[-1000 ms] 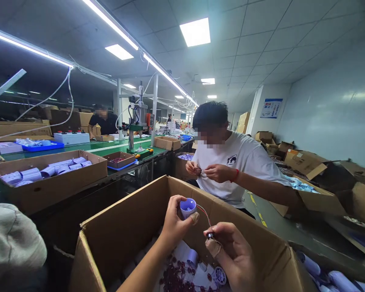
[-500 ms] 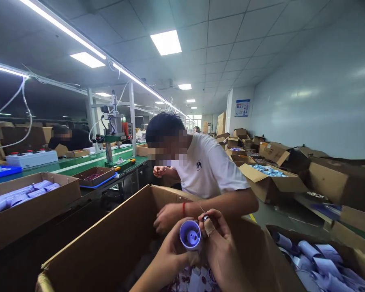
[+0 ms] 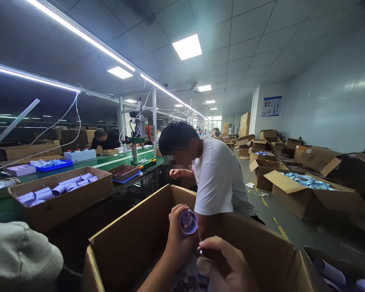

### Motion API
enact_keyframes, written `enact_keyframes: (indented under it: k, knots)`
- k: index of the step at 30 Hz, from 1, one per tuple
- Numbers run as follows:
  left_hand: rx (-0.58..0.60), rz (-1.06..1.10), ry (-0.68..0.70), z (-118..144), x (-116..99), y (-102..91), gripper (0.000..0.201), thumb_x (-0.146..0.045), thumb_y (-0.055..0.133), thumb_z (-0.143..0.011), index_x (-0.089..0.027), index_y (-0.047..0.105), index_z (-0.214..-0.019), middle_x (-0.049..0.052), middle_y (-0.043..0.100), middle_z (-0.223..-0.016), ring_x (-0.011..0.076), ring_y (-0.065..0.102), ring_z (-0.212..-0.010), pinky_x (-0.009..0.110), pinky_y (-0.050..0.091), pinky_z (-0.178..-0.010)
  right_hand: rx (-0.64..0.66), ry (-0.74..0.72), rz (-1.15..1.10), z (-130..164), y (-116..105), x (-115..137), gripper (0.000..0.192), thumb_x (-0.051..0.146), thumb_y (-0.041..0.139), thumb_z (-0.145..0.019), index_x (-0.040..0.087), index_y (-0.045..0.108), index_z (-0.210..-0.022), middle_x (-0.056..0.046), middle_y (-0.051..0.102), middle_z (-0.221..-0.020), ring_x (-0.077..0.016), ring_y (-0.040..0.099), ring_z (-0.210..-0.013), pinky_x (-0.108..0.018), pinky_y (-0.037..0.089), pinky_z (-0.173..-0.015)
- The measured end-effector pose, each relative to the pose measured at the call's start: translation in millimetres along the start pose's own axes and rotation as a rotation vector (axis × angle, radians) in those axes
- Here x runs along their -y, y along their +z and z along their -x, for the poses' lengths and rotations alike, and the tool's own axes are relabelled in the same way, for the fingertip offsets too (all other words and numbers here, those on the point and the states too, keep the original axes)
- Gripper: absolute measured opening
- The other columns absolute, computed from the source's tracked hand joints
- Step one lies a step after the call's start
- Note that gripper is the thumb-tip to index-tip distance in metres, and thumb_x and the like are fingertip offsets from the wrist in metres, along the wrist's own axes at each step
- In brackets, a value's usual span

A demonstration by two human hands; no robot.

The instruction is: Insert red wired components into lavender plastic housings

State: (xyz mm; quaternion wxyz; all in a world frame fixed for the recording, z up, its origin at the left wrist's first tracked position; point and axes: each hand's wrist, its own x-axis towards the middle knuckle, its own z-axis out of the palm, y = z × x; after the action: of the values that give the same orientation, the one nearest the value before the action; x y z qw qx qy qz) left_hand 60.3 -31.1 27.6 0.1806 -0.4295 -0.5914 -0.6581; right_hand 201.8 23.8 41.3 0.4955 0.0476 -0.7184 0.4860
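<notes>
I am holding a small round purple cap (image 3: 188,222) in my left hand (image 3: 178,239), with the fingers closed around its side and the open face turned to me. My right hand (image 3: 228,263) is just below and to the right of it, and its thumb and forefinger are pinching together on a small dark part (image 3: 200,252) at the end of a thin red wire (image 3: 198,235) that is running up to the cap. Both hands are hanging over the open cardboard box (image 3: 130,239) in front of me, near its middle. At the bottom of this box, many small dark red pieces (image 3: 191,282) are lying, partly hidden by my wrists.

Behind the far edge of the box, a person in a white T-shirt (image 3: 219,178) is sitting and bending over something small in the hands. To the left, a second box (image 3: 63,198) with pale purple tubes is standing on the green bench (image 3: 115,158), and a small press machine (image 3: 139,129) is standing further along it. On the right, more open boxes (image 3: 307,190) are lying on the floor.
</notes>
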Motion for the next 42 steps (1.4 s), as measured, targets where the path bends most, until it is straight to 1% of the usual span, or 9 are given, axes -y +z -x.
enact_keyframes:
  k: [3, 6, 11, 15, 26, 33, 37, 39, 42]
  knots:
    - [0.019, 0.05, 0.052, 1.9, 1.5, 1.8, 0.043, -0.016, 0.062, -0.066, -0.023, 0.054, -0.107, 0.008, 0.054, -0.111, 0.0242, 0.053, -0.106, 0.041, 0.044, -0.089, 0.127, -0.076, 0.093, -3.8, -3.9, -4.5, 0.011, 0.019, 0.066, -0.075, 0.022, 0.067, -0.086, -0.001, 0.07, -0.077, -0.014, 0.066, -0.066, -0.018, 0.053, -0.062]
    - [0.023, 0.075, 0.083, 3.7, 5.3, 1.6, 0.042, -0.017, 0.062, -0.065, -0.024, 0.056, -0.106, 0.008, 0.053, -0.112, 0.0249, 0.053, -0.105, 0.041, 0.045, -0.088, 0.204, -0.085, 0.142, -6.1, -6.0, -5.6, 0.013, 0.015, 0.064, -0.076, 0.021, 0.065, -0.088, -0.001, 0.07, -0.077, -0.0136, 0.066, -0.067, -0.019, 0.054, -0.064]
    - [0.045, 0.029, 0.079, 3.0, 3.8, -5.5, 0.038, -0.017, 0.067, -0.066, -0.027, 0.059, -0.102, 0.006, 0.054, -0.11, 0.0243, 0.055, -0.1, 0.04, 0.046, -0.084, 0.207, -0.069, 0.172, -6.5, -4.1, -3.4, 0.015, 0.013, 0.064, -0.074, 0.021, 0.065, -0.086, 0.0, 0.07, -0.078, -0.0142, 0.066, -0.069, -0.019, 0.053, -0.064]
    - [0.031, -0.005, 0.12, 1.6, 0.4, -9.3, 0.04, -0.021, 0.072, -0.065, -0.027, 0.058, -0.102, 0.005, 0.054, -0.106, 0.0233, 0.055, -0.097, 0.039, 0.047, -0.083, 0.229, -0.073, 0.156, -5.8, -3.6, -4.5, 0.015, 0.013, 0.064, -0.074, 0.021, 0.066, -0.086, 0.0, 0.069, -0.078, -0.0146, 0.065, -0.07, -0.02, 0.052, -0.065]
    - [-0.031, -0.045, 0.176, 0.7, 0.2, -11.7, 0.042, -0.016, 0.072, -0.063, -0.026, 0.055, -0.101, 0.004, 0.054, -0.103, 0.0204, 0.056, -0.092, 0.035, 0.047, -0.08, 0.283, -0.061, 0.189, -3.3, -4.7, -7.6, 0.019, 0.012, 0.063, -0.075, 0.022, 0.068, -0.091, -0.001, 0.067, -0.079, -0.0133, 0.062, -0.069, -0.02, 0.05, -0.064]
    - [-0.036, -0.153, 0.255, 1.8, -0.6, -14.6, 0.042, -0.018, 0.073, -0.063, -0.025, 0.055, -0.1, 0.005, 0.055, -0.101, 0.0193, 0.057, -0.089, 0.034, 0.049, -0.075, 0.253, 0.074, 0.17, 1.2, -1.9, -4.7, 0.017, 0.016, 0.057, -0.079, 0.021, 0.068, -0.092, -0.003, 0.065, -0.084, -0.0137, 0.06, -0.075, -0.022, 0.047, -0.069]
    - [-0.051, -0.154, 0.245, 2.2, 1.1, -16.7, 0.041, -0.019, 0.072, -0.062, -0.024, 0.054, -0.099, 0.005, 0.055, -0.101, 0.0195, 0.059, -0.088, 0.034, 0.051, -0.075, 0.305, 0.062, 0.183, 1.5, -3.4, -7.3, 0.019, 0.017, 0.057, -0.08, 0.021, 0.067, -0.096, -0.003, 0.064, -0.086, -0.0134, 0.06, -0.076, -0.022, 0.047, -0.07]
    - [-0.043, -0.154, 0.241, 2.4, 1.3, -18.6, 0.04, -0.019, 0.071, -0.063, -0.024, 0.055, -0.099, 0.006, 0.056, -0.102, 0.0197, 0.06, -0.088, 0.033, 0.052, -0.073, 0.326, 0.056, 0.189, 1.4, -4.2, -8.8, 0.02, 0.017, 0.057, -0.081, 0.021, 0.067, -0.098, -0.003, 0.064, -0.087, -0.0138, 0.061, -0.077, -0.022, 0.047, -0.07]
    - [0.019, -0.187, 0.274, 3.1, 0.2, -21.5, 0.038, -0.018, 0.069, -0.064, -0.024, 0.055, -0.099, 0.007, 0.059, -0.104, 0.0221, 0.06, -0.093, 0.036, 0.053, -0.076, 0.343, 0.077, 0.164, 1.7, -2.8, -8.1, 0.023, 0.015, 0.054, -0.079, 0.022, 0.067, -0.097, -0.003, 0.064, -0.089, -0.0146, 0.061, -0.079, -0.023, 0.048, -0.072]
